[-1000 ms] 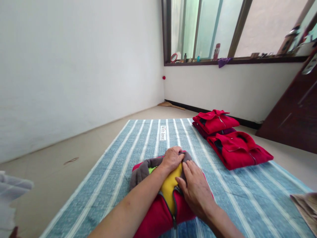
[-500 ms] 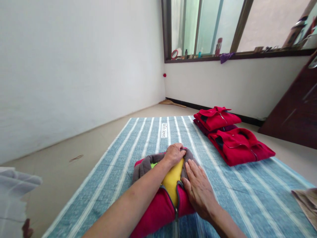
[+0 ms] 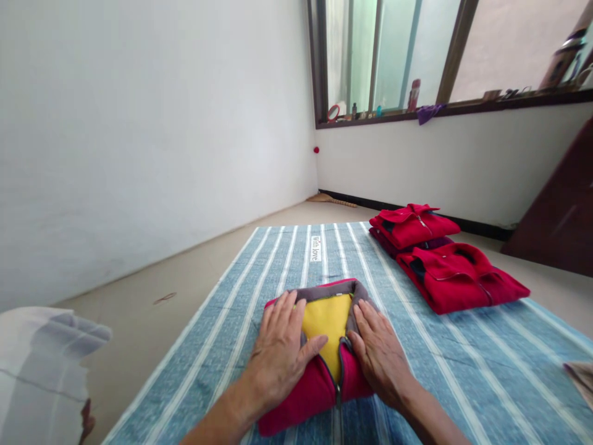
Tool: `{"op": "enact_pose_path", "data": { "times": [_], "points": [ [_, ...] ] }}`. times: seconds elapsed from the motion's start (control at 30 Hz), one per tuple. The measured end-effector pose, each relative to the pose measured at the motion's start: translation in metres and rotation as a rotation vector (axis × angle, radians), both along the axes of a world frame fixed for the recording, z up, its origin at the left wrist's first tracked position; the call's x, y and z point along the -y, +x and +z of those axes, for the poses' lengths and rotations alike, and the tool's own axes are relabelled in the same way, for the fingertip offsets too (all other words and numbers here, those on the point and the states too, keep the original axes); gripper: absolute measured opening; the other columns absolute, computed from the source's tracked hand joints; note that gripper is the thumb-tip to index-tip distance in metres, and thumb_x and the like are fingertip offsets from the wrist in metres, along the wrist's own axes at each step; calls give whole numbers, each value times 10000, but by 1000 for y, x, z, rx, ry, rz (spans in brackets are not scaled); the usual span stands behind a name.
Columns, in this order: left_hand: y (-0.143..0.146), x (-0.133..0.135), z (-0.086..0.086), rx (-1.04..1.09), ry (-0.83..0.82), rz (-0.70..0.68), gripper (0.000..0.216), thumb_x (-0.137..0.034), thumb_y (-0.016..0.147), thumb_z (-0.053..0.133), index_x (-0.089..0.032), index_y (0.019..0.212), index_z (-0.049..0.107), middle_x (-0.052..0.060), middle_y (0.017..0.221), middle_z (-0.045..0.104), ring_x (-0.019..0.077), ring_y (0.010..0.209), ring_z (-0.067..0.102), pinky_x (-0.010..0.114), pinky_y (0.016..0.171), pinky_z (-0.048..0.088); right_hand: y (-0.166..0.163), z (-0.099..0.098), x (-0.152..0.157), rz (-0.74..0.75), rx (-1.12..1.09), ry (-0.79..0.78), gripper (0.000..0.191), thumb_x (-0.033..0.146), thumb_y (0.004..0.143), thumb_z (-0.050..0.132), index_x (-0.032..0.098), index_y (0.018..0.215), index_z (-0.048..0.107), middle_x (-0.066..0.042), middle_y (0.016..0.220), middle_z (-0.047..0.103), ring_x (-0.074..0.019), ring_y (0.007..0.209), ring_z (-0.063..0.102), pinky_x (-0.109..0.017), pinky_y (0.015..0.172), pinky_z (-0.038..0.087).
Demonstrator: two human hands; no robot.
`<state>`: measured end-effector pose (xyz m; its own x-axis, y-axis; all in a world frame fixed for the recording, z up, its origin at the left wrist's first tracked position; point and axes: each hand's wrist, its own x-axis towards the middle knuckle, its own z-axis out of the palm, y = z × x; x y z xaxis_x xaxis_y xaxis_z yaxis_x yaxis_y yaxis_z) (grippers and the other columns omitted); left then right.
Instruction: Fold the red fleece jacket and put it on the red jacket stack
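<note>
A folded red fleece jacket with a grey collar and a yellow inner panel lies on the blue striped mat right in front of me. My left hand rests flat on its left half, fingers spread, thumb on the yellow panel. My right hand lies flat on its right half beside the zipper. Both palms press down on the cloth and neither one grips it.
Two folded red jackets, one nearer and one farther, lie at the mat's right. A white cloth sits at the lower left. White walls, a window sill with small bottles, and a dark door surround the mat.
My left hand has left the collar, come back toward me and flattened on the jacket's left half. The collar now lies open and flat. The view has shifted slightly.
</note>
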<state>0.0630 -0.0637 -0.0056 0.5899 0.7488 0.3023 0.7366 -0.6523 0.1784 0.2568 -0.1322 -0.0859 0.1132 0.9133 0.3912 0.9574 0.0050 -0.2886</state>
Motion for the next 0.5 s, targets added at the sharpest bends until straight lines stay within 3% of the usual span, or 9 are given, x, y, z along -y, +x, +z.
{"op": "enact_pose_path", "data": {
  "times": [0.13, 0.27, 0.43, 0.5],
  "points": [
    [-3, 7, -27, -141, -123, 104, 712, -601, 876, 351, -99, 1378, 394, 162, 1485, 283, 301, 1390, 184, 506, 1105, 218, -2, 3, 1, -12, 4, -48, 500, 321, 931, 345, 66, 1352, 433, -151, 1445, 348, -262, 1338, 322, -466, 1081, 291],
    [1, 6, -24, -122, -223, 99, 690, -594, 887, 323, -123, 1387, 387, 141, 1497, 259, 288, 1399, 149, 509, 1116, 179, -4, 6, 1, -13, -81, -57, 512, 333, 919, 354, 64, 1343, 452, -157, 1436, 370, -274, 1336, 323, -472, 1093, 264],
    [-19, 7, -20, 224, -243, 1, 644, -554, 854, 430, -135, 1342, 453, 138, 1484, 306, 284, 1380, 228, 481, 1122, 201, 7, 10, 2, 47, -398, 47, 517, 419, 892, 399, 101, 1277, 537, -146, 1378, 462, -266, 1280, 405, -433, 1073, 315],
    [-32, 8, -23, 445, -215, 58, 579, -495, 826, 499, -150, 1291, 506, 121, 1465, 352, 269, 1359, 284, 428, 1130, 215, 16, 13, 3, 84, -553, 96, 472, 436, 883, 420, 148, 1215, 591, -120, 1337, 510, -249, 1237, 455, -412, 1055, 345]
  ]
}}
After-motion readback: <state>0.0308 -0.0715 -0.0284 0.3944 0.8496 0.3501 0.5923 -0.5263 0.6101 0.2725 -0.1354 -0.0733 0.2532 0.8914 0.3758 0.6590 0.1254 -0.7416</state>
